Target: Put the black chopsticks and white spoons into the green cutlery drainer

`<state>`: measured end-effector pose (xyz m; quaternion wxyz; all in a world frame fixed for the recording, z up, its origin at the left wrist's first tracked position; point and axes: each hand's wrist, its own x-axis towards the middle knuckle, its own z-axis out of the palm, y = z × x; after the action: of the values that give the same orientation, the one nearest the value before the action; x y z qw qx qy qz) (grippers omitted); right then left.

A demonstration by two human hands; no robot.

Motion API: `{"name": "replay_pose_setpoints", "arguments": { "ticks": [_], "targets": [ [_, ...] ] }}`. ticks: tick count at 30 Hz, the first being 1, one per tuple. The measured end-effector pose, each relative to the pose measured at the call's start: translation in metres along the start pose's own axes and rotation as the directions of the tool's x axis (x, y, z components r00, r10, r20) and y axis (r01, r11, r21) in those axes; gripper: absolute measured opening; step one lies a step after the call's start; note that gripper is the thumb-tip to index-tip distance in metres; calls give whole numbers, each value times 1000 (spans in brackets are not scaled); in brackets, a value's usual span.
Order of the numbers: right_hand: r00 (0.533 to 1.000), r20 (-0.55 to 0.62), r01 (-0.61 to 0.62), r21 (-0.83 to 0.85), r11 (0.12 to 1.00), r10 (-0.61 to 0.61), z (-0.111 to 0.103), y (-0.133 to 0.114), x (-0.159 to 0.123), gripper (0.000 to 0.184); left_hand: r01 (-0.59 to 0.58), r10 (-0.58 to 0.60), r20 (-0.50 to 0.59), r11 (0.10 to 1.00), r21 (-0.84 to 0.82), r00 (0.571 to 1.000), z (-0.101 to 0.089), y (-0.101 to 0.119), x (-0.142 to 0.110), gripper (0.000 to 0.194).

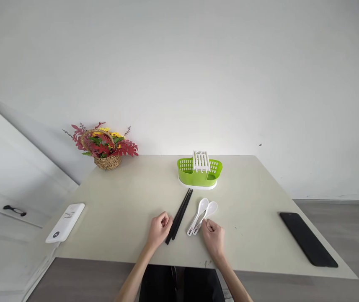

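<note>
My left hand (159,228) rests on the table as a loose fist, just left of several black chopsticks (179,216) lying lengthwise. On the other side, my right hand (213,235) is also curled into a fist with nothing showing in it. Two white spoons (202,214) lie side by side between the chopsticks and my right hand, bowls pointing away from me. Behind them stands a green cutlery basket (194,179) with a white slotted top (201,161) and a white base.
A wicker basket of red and yellow flowers (107,161) stands at the back left of the table (129,193). A white power bank (65,223) lies at the left edge, with a cable. Near the right edge lies a black phone (308,239). A white cabinet (12,176) stands to the left.
</note>
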<state>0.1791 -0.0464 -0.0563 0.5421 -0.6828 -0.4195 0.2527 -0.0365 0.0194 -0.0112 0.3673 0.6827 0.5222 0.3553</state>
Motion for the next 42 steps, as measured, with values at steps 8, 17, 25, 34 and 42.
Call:
{"name": "replay_pose_setpoints", "arguments": {
  "ticks": [8,17,25,34,42],
  "targets": [
    [1000,28,6,-40,999,-5,0,4,3,47,-31,31,24,999,17,999,1,-4,-8,44],
    [999,44,17,-63,998,-14,4,6,2,49,-61,54,92,995,80,994,1,-11,-10,42],
    [996,78,47,-74,996,-41,3,9,-1,49,-114,64,187,955,273,980,1,2,-20,30],
    [993,113,52,-122,991,-38,2,10,-2,49,-127,54,204,924,362,977,2,2,-20,16],
    [992,125,14,-124,992,2,1,14,-5,49,-209,134,201,884,417,970,6,0,-25,6]
  ]
}}
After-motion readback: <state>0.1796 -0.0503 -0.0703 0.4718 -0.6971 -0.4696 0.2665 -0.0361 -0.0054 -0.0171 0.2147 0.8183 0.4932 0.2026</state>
